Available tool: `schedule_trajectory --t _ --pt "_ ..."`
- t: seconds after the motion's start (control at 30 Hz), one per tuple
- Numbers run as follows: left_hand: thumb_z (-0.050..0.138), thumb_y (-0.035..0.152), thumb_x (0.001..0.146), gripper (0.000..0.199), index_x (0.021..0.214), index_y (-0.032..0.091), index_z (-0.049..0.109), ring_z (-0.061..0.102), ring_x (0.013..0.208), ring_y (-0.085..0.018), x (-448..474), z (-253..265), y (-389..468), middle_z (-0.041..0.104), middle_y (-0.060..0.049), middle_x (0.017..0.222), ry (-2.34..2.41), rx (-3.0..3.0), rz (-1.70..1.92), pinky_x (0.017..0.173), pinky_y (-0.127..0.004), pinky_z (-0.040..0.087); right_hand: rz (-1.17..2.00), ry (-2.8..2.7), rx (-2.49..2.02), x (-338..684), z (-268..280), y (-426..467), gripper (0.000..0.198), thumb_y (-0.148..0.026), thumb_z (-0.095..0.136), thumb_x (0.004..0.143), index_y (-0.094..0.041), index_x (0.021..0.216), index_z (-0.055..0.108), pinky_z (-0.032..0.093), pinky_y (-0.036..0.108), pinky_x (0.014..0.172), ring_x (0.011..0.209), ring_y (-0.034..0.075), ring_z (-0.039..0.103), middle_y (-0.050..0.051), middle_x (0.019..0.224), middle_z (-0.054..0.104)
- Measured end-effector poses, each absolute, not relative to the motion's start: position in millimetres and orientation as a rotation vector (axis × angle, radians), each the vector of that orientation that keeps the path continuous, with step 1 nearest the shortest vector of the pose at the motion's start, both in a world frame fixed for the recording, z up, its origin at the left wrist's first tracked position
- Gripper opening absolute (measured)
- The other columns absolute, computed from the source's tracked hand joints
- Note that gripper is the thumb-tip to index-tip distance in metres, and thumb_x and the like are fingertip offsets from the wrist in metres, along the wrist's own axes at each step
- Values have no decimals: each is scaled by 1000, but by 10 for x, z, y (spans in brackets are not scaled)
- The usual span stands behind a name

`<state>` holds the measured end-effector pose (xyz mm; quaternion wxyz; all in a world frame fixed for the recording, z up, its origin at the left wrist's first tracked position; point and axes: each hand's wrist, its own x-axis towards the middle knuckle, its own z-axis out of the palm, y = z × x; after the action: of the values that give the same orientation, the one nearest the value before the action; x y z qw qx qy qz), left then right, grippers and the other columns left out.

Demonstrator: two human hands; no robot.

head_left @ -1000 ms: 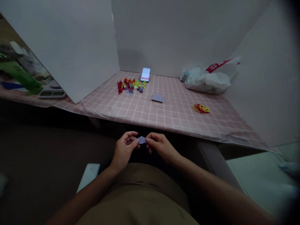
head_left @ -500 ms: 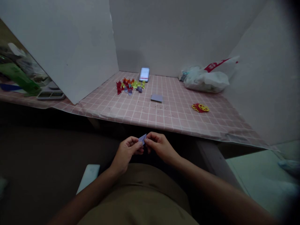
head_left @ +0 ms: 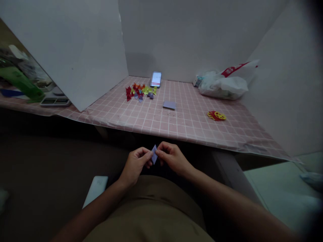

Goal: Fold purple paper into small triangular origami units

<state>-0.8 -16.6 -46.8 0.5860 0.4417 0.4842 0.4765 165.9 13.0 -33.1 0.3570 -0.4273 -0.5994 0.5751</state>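
A small purple folded paper (head_left: 154, 155), now a narrow upright diamond with a crease down its middle, is held over my lap in front of the table edge. My left hand (head_left: 137, 164) pinches its left side between thumb and fingers. From the other side, my right hand (head_left: 173, 157) pinches the right edge with thumb and forefinger. Beyond them on the table lies a stack of purple paper squares (head_left: 169, 105). Several small folded paper pieces (head_left: 138, 91) in red, orange, yellow and purple form a cluster farther back.
A pink checked tablecloth (head_left: 141, 118) covers the table. A lit phone (head_left: 156, 79) leans by the back wall. Red and yellow cut-out shapes (head_left: 216, 116) lie right, below a white plastic bag (head_left: 224, 85). A scale (head_left: 55, 101) sits left; a pale flat device (head_left: 96, 190) is beside my left forearm.
The purple paper has turned from a slanted triangle-like shape to an upright diamond between my fingertips. Both hands stay in nearly the same place.
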Motion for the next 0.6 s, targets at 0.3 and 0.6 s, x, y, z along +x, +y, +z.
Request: schedule_trajectory --t 0.3,0.6 --pt "70 37 81 24 71 16 66 53 56 -10 8 -458 -179 62 1 62 1124 1018 1143 57 -24 43 1663 -1389 -1008 1637 -337 124 31 -45 67 83 -17 72 59 43 25 52 49 10 53 -2 61 60" --pt "70 34 81 22 69 16 66 54 56 -11 4 -430 -188 62 0 61 1128 1051 1140 57 -24 43 1633 -1418 -1031 1641 -339 121 28 -42 67 83 -17 71 59 42 24 49 48 9 53 -2 60 59"
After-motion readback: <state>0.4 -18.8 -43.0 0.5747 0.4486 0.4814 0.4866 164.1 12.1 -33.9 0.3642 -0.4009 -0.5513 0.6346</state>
